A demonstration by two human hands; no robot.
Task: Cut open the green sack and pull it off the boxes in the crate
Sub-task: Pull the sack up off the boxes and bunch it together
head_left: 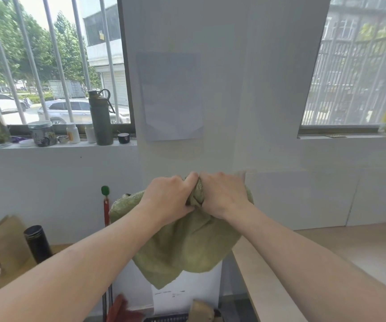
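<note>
The green sack (187,247) hangs bunched in the air in front of the white wall, held up at chest height. My left hand (171,198) and my right hand (222,196) both grip its gathered top, knuckles almost touching. The sack's loose lower part droops over a white box (199,287) below. A dark crate rim (164,318) shows at the bottom edge, with a brown piece (202,311) beside it. No cutting tool is visible.
A light wooden table (326,263) stands at the right. At the left, a black bottle (37,242), a brown paper bag (3,240) and a red-handled stick (106,212). Jars and a green flask (100,117) line the window sill.
</note>
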